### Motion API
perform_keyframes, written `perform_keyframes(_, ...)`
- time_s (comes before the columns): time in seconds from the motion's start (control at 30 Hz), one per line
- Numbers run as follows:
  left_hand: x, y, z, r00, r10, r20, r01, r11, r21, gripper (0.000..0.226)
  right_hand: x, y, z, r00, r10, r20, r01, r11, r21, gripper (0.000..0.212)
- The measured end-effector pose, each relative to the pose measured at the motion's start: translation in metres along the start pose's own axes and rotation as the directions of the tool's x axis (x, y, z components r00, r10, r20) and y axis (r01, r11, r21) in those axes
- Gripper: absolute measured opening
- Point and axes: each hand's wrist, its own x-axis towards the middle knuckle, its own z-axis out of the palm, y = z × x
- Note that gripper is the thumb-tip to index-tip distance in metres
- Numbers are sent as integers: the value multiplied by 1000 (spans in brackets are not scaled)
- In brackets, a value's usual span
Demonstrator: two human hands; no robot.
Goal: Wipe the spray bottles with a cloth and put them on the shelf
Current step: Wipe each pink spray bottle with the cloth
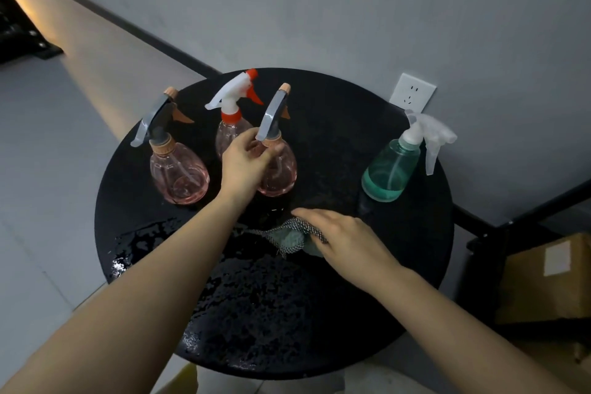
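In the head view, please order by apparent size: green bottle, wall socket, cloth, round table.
1. Round table
2. Green bottle
3. Cloth, partly under the right hand, so unsure
4. Wall socket, farther from the camera

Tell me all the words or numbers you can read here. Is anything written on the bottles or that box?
No text can be read.
Spray bottles, such as the green bottle: no labels or words show.
Cardboard box: its white label is too blurred to read.
Wall socket: only plug holes, no writing.
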Motion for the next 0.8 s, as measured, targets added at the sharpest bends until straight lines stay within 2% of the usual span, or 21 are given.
perform_keyframes(0.1,-4,5,-7,1000,-14,-5,14,995,-97,26,1,-1,-1,1000,26,12,-27,999,25,45)
perform_keyframes(0.3,-9,23,-37,999,28,-23,-29,998,-56,25,0,-3,-3,993,104,47,-108,990,90,39)
perform_keyframes(0.47,-25,45,-59,1000,25,3,-25,991,-129,32,-1,-9,-17,976,192,103,-205,969,137,33)
perform_keyframes(0.57,-39,58,-72,1000,5,31,-1,990,-138,21,-1,-17,-32,967,230,106,-246,952,182,31)
perform_keyframes(0.7,-59,70,-88,997,-80,8,80,977,-199,25,-1,-29,-55,968,249,-25,-232,931,281,32)
perform_keyframes(0.8,-71,75,-99,986,-162,44,168,964,-205,24,2,-46,-70,954,262,-144,-199,915,351,31)
